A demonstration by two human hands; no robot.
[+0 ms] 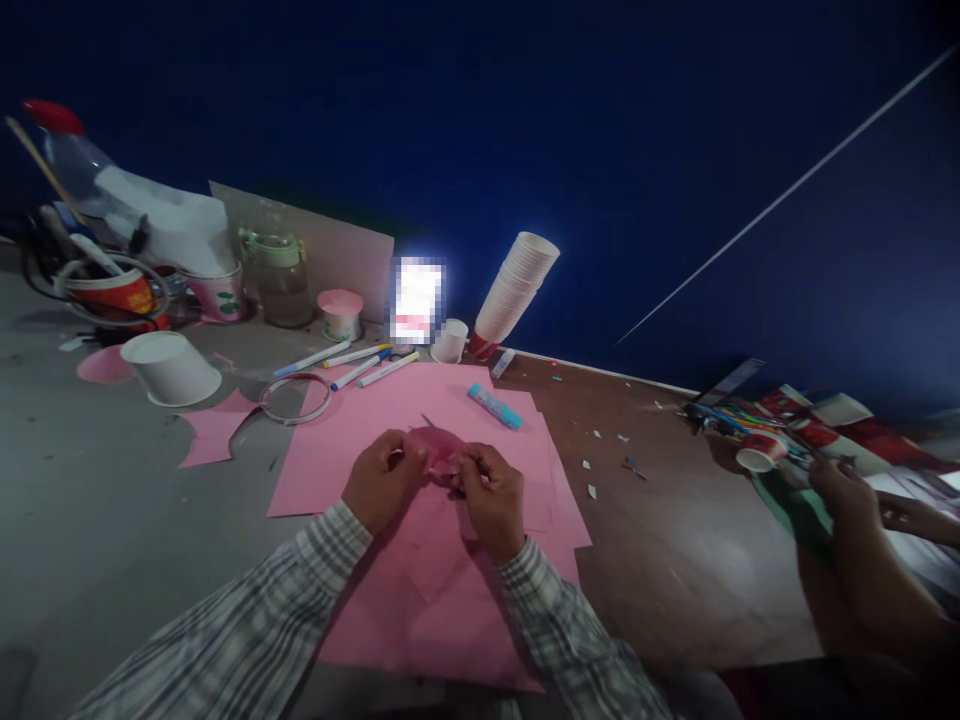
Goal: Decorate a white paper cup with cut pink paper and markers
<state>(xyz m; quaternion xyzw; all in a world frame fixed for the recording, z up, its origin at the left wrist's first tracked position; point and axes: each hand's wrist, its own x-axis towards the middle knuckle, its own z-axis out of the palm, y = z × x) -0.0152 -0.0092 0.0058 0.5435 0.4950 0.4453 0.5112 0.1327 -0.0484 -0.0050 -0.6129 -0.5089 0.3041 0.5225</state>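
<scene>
Left fingers and right fingers grasp pink paper between them, over pink sheets; handling it calls for light pinching

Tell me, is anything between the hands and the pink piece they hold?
Nothing visible is: the left hand and right hand both touch the pink piece. The glue stick lies beyond the right hand, not between.

2 bent wrists, both hands pinching.
</scene>
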